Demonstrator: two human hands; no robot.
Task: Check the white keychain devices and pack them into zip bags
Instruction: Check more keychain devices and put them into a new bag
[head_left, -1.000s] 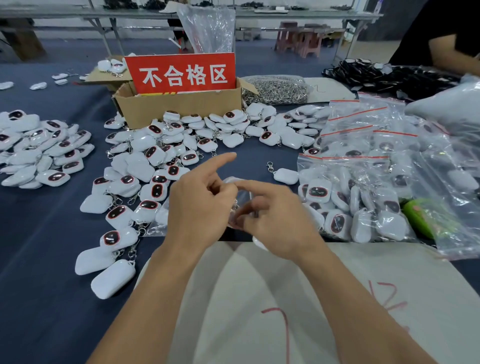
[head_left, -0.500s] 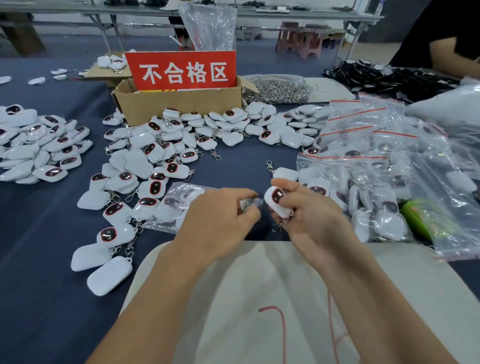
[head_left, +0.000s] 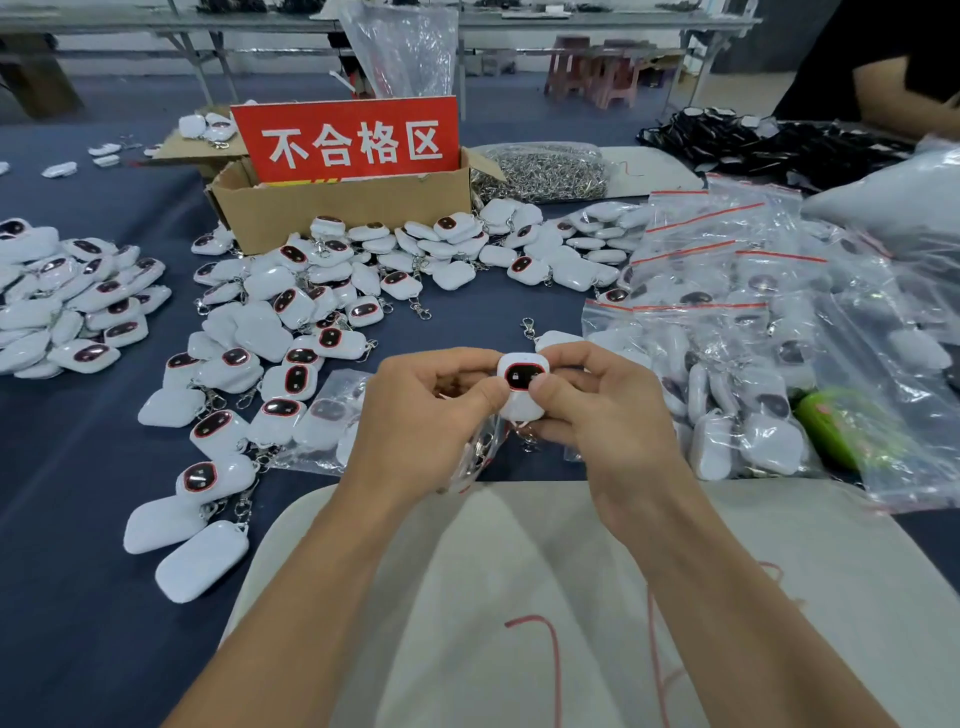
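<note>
**Both hands grip one device, face up, for the check**

Thumbs and curled fingers of both hands pinch a single white keychain device (head_left: 521, 382) at the centre of the frame. The left hand (head_left: 426, 410) takes its left edge and the right hand (head_left: 602, 415) its right, with the right thumb lying over the lower corner of the dark, red-rimmed window. The device is held above the bench (head_left: 78, 519), upright and facing the camera. A clear zip bag (head_left: 480, 457) hangs crumpled below the left hand, seemingly trapped under its lower fingers, though that hold is mostly hidden.

Risks, as I judge them:
- The right thumb covers part of the window, so a flaw there could be missed.
- The bag is held only loosely, and it may slip down among the loose pile (head_left: 291, 322) at centre left.
- The dangling metal clasp may snag the bag's mouth on insertion.
- The filled bags (head_left: 727, 364) lie just right of the hands, so an unchecked device could get mixed in with them.

Half a second earlier the right hand alone held the device, tilted, while the left pinched the bag a little apart from it. Now both hands meet on the device, which has been turned square to the camera. A second back no device showed between the hands, and the left forefinger was stretched out.
</note>
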